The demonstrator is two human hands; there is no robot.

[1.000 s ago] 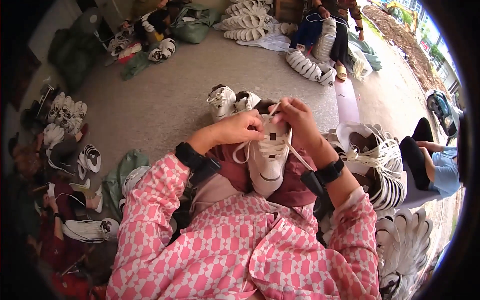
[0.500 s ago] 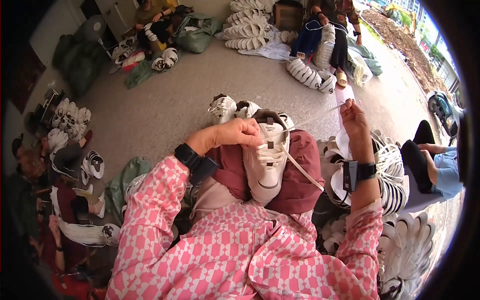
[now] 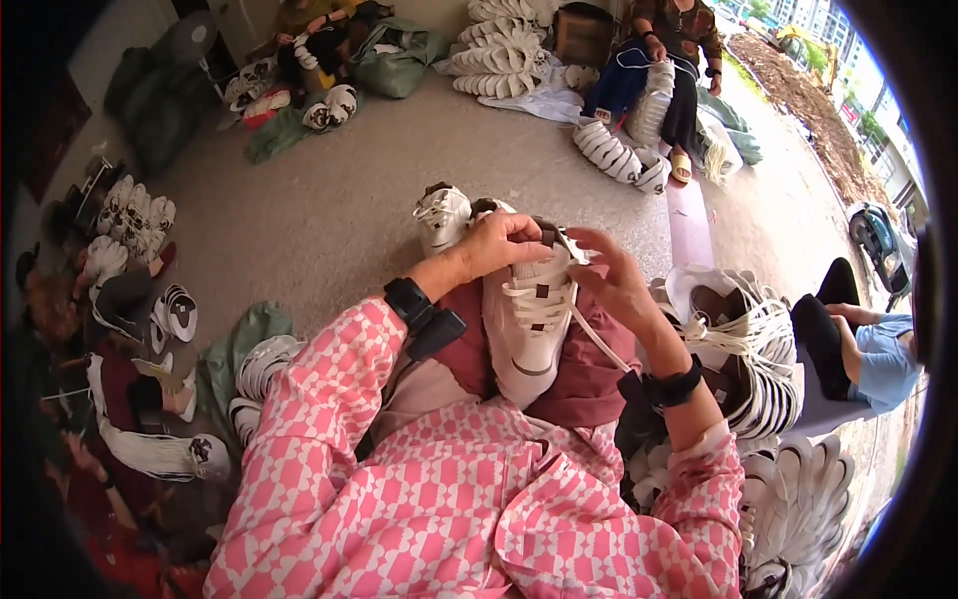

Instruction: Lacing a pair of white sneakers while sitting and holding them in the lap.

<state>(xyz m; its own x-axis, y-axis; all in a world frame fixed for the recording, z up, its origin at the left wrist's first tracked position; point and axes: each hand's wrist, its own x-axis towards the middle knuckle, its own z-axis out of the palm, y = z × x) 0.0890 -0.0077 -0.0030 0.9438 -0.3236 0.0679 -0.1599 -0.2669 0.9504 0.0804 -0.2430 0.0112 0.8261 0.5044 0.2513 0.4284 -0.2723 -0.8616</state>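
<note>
A white sneaker [image 3: 524, 349] rests between my knees, toe toward me, with a flat white shoelace [image 3: 534, 309] crossing its lower eyelets. My left hand [image 3: 496, 245] is at the far left of its opening, fingers bent and thumb against the tongue. On the other side, my right hand [image 3: 614, 280] curls its fingers at the upper right eyelets, around a short piece of lace. Exactly where the fingertips pinch is partly hidden. One loose lace end hangs over my right thigh. Beyond it stands another white sneaker [image 3: 442, 215], partly laced.
Beside my right leg lies a stack of white shoe uppers [image 3: 743, 349] with trailing laces; more uppers [image 3: 803, 499] fan out nearer. Two people sit at the far side among shoe piles [image 3: 499, 60] and a green sack [image 3: 396, 60]. Others sit left and right.
My right hand has come down and left from beyond the shoe, where it held a lace stretched taut, to the eyelets. My left hand has shifted slightly up toward the opening.
</note>
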